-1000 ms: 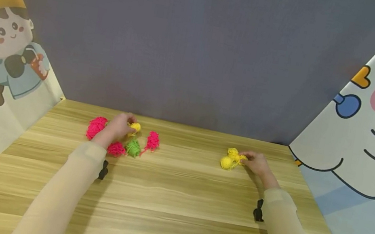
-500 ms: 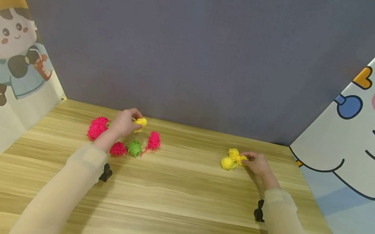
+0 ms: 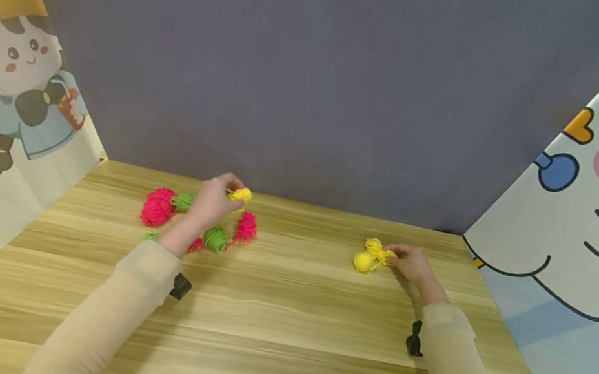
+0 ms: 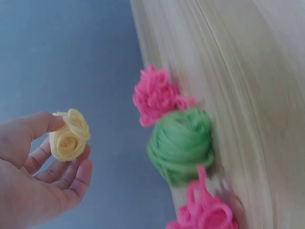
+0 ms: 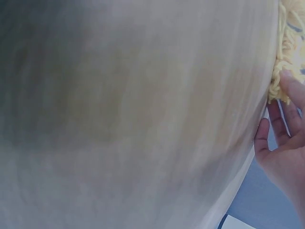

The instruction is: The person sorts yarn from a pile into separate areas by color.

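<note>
My left hand (image 3: 212, 201) pinches a small yellow yarn ball (image 3: 241, 195) between thumb and fingers, held up off the table; the left wrist view shows this yellow yarn ball (image 4: 69, 138) at the fingertips. Below it lie a green yarn ball (image 3: 215, 238) and a pink yarn tangle (image 3: 247, 227). At the right, my right hand (image 3: 412, 262) pinches a yellow yarn bundle (image 3: 384, 256) that touches other yellow yarn balls (image 3: 363, 262) on the table. In the right wrist view only part of that yellow yarn bundle (image 5: 281, 81) shows at the edge.
A large pink yarn ball (image 3: 158, 207) and another green ball (image 3: 182, 200) sit at the table's left. My left forearm partly covers a further green ball (image 3: 151, 235) and pink yarn (image 3: 196, 244). A grey panel (image 3: 315, 85) stands behind the wooden table (image 3: 279, 314), with printed panels either side.
My left hand has lifted the small yellow yarn ball and carried it right, uncovering a green ball behind it. The right hand has stayed in place on the yellow yarn.
</note>
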{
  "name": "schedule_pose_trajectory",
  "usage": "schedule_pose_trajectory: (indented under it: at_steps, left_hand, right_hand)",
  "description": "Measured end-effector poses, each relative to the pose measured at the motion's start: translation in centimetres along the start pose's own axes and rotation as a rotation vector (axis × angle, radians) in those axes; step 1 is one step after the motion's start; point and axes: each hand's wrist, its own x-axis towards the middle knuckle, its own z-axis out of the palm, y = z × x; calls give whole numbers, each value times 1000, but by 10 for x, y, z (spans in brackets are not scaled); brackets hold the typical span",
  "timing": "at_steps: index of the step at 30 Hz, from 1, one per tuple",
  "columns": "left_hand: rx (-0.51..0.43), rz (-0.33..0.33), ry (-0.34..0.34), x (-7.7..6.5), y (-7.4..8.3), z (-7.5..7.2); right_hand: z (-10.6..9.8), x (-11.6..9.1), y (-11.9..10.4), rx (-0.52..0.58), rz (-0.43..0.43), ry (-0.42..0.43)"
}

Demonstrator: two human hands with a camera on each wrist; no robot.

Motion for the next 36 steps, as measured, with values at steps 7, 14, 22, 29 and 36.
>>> schedule_pose_trajectory:
  at_steps: [7, 14, 22, 29, 36]
  left_hand:
    - [-37, 38, 34, -3, 18, 9]
    - [-107, 84, 37, -10, 35, 20]
    - [-192, 135, 81, -12, 50, 35]
    - [-267, 162, 86, -13, 61, 49]
    - [-284, 173, 81, -13, 74, 64]
  right_hand:
    - [0, -1, 0, 10, 5, -3]
    - [1, 2, 2, 17, 18, -12]
    - [1, 3, 3, 14, 10, -17]
    - [1, 2, -2, 17, 15, -23]
    - [0, 2, 0, -5, 7, -18]
